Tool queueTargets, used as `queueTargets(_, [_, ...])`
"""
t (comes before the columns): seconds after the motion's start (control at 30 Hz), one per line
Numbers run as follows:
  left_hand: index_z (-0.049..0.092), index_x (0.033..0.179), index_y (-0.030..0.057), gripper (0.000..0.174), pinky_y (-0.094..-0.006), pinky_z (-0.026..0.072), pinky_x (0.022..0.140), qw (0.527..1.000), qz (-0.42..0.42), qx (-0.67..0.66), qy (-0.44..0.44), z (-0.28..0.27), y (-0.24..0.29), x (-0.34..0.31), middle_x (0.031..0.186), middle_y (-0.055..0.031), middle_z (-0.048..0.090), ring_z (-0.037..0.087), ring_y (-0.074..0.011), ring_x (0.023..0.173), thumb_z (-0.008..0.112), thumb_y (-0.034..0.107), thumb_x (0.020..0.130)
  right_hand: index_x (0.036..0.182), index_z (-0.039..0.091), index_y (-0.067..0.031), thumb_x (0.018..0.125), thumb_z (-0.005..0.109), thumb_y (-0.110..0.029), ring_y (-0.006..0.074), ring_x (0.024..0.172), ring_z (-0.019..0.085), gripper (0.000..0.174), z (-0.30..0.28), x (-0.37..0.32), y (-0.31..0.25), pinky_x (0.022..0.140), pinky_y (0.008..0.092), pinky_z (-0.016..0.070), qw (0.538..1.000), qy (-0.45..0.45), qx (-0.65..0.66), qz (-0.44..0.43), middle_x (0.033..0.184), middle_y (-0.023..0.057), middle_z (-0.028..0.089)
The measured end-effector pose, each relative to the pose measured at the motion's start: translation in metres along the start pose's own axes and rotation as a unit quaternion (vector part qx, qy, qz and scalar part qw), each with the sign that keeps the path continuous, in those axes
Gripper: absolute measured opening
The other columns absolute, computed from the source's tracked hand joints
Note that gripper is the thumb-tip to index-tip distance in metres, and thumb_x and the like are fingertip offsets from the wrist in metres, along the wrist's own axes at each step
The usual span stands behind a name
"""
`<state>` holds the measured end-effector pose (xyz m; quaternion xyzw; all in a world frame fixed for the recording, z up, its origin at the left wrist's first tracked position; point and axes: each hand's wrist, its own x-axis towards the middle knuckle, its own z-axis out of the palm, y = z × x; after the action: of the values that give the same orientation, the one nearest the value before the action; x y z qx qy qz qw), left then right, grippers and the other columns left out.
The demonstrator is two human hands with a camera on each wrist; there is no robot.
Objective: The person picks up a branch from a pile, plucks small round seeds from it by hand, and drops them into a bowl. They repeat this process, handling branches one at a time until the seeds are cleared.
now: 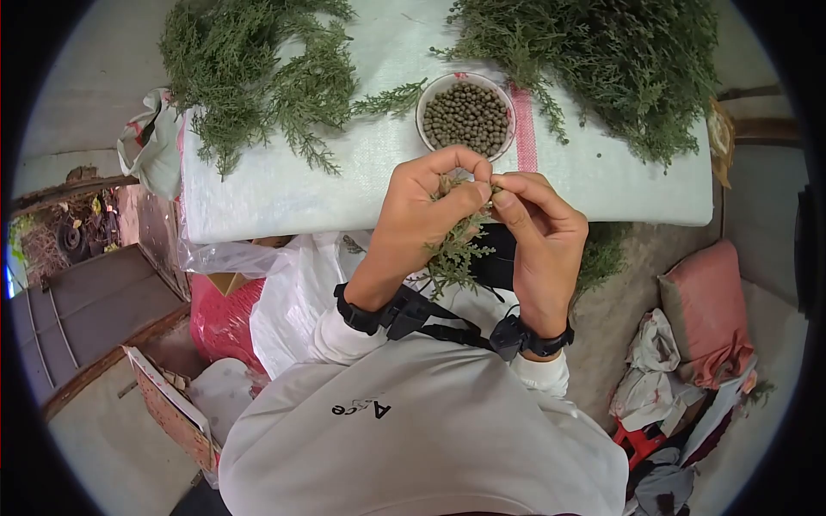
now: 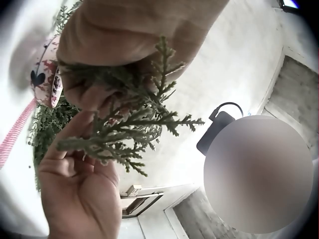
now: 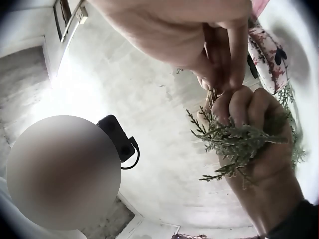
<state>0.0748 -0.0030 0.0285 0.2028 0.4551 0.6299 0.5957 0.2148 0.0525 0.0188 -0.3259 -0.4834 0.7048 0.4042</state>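
My left hand (image 1: pixel 422 206) grips a green conifer sprig (image 1: pixel 458 258) in curled fingers, its leafy end hanging below the palm. At the sprig's tip, the right hand (image 1: pixel 546 232) pinches a small round greenish-brown berry (image 1: pixel 496 189) between thumb and forefinger. Both hands meet fingertip to fingertip over the front edge of the white-covered table (image 1: pixel 284 202). Just beyond them stands a bowl (image 1: pixel 513 129) with a patterned outside, filled with many round berries (image 1: pixel 465 116) of the same kind. In the right wrist view, the sprig (image 3: pixel 234 144) fans out across the left palm.
A heap of cut conifer branches (image 1: pixel 258 77) lies at the table's left, and a larger heap (image 1: pixel 632 69) at its right. White plastic sheeting (image 1: pixel 297 297) hangs below the table edge at left. A reddish cushion (image 1: pixel 705 301) and crumpled bags (image 1: pixel 650 361) lie at right.
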Motion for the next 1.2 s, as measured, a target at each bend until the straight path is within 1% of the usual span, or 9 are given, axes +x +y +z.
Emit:
queueTargets(0.43, [0.060, 0.091, 0.0024, 0.004, -0.0163, 0.0365, 0.052, 0.989, -0.089, 0.073, 0.089, 0.002, 0.002, 0.008, 0.075, 0.0021, 0.060, 0.050, -0.0009, 0.061, 0.061, 0.005, 0.088, 0.103, 0.069, 0.0044, 0.089, 0.063, 0.004, 0.0130, 0.088, 0.063, 0.016, -0.017, 0.025, 0.011, 0.078, 0.0254, 0.0548, 0.995, -0.033, 0.037, 0.082, 0.101, 0.0081, 0.065])
queueTargets(0.5, [0.060, 0.093, 0.0028, 0.006, -0.0166, 0.0367, 0.051, 0.979, -0.070, 0.125, 0.144, -0.002, -0.004, 0.003, 0.072, 0.0026, 0.059, 0.050, -0.0016, 0.058, 0.062, 0.007, 0.089, 0.103, 0.069, 0.0043, 0.089, 0.062, 0.004, 0.0134, 0.089, 0.064, 0.015, -0.023, 0.028, 0.015, 0.080, 0.0257, 0.0550, 0.991, -0.108, -0.001, 0.076, 0.102, 0.0084, 0.065])
queueTargets(0.53, [0.060, 0.093, 0.0028, 0.006, -0.0166, 0.0367, 0.051, 0.980, -0.088, 0.122, 0.133, 0.000, -0.006, -0.004, 0.072, 0.0026, 0.059, 0.050, -0.0016, 0.058, 0.062, 0.007, 0.089, 0.103, 0.069, 0.0043, 0.089, 0.062, 0.004, 0.0134, 0.089, 0.064, 0.015, -0.026, 0.026, 0.015, 0.080, 0.0257, 0.0550, 0.993, -0.089, -0.005, 0.084, 0.102, 0.0084, 0.065])
queueTargets(0.6, [0.060, 0.094, 0.0032, 0.008, -0.0170, 0.0366, 0.050, 0.976, -0.050, 0.087, 0.193, 0.005, -0.002, -0.010, 0.070, 0.0038, 0.057, 0.049, -0.0023, 0.056, 0.062, 0.009, 0.089, 0.113, 0.064, 0.0037, 0.088, 0.066, 0.000, 0.0128, 0.090, 0.065, 0.025, -0.025, 0.033, 0.013, 0.081, 0.0249, 0.0547, 0.968, -0.168, 0.115, 0.146, 0.104, 0.0081, 0.064])
queueTargets(0.77, [0.060, 0.097, 0.0018, 0.012, -0.0184, 0.0382, 0.053, 0.946, 0.112, 0.158, 0.260, 0.016, -0.001, -0.030, 0.071, 0.0024, 0.058, 0.049, -0.0033, 0.059, 0.060, 0.013, 0.093, 0.124, 0.055, 0.0013, 0.086, 0.071, -0.007, 0.0116, 0.088, 0.065, 0.043, -0.015, 0.017, 0.005, 0.080, 0.0246, 0.0541, 0.963, -0.242, 0.092, 0.079, 0.106, 0.0082, 0.062])
queueTargets(0.87, [0.060, 0.101, -0.0012, 0.019, -0.0194, 0.0396, 0.056, 0.869, 0.202, 0.284, 0.350, 0.025, -0.007, -0.046, 0.078, -0.0010, 0.060, 0.049, -0.0040, 0.064, 0.055, 0.017, 0.097, 0.129, 0.050, 0.0000, 0.083, 0.075, -0.011, 0.0125, 0.084, 0.065, 0.054, -0.005, 0.000, 0.014, 0.076, 0.0263, 0.0537, 0.923, -0.347, 0.125, 0.108, 0.110, 0.0098, 0.060])
queueTargets(1.03, [0.061, 0.105, -0.0038, 0.029, -0.0199, 0.0403, 0.059, 0.838, 0.205, 0.365, 0.351, 0.020, -0.025, -0.066, 0.085, -0.0036, 0.060, 0.050, -0.0044, 0.068, 0.049, 0.023, 0.101, 0.125, 0.052, 0.0003, 0.085, 0.071, -0.011, 0.0144, 0.080, 0.065, 0.046, 0.003, -0.012, 0.038, 0.071, 0.0280, 0.0528, 0.929, -0.357, 0.088, 0.037, 0.102, 0.0099, 0.064])
queueTargets(1.13, [0.061, 0.106, -0.0038, 0.036, -0.0197, 0.0397, 0.059, 0.821, 0.258, 0.348, 0.373, 0.008, -0.035, -0.070, 0.087, -0.0049, 0.061, 0.051, -0.0059, 0.067, 0.044, 0.028, 0.103, 0.116, 0.054, 0.0023, 0.085, 0.064, -0.007, 0.0150, 0.076, 0.064, 0.033, 0.008, -0.020, 0.041, 0.066, 0.0288, 0.0518, 0.932, -0.345, -0.107, -0.009, 0.090, 0.0086, 0.067])
queueTargets(1.2, [0.060, 0.106, -0.0039, 0.037, -0.0197, 0.0394, 0.058, 0.826, 0.263, 0.332, 0.371, 0.003, -0.027, -0.066, 0.084, -0.0044, 0.060, 0.050, -0.0065, 0.066, 0.043, 0.029, 0.104, 0.112, 0.055, 0.0017, 0.085, 0.062, -0.007, 0.0151, 0.075, 0.064, 0.029, 0.007, -0.022, 0.036, 0.066, 0.0288, 0.0513, 0.940, -0.328, -0.099, 0.010, 0.087, 0.0085, 0.067])
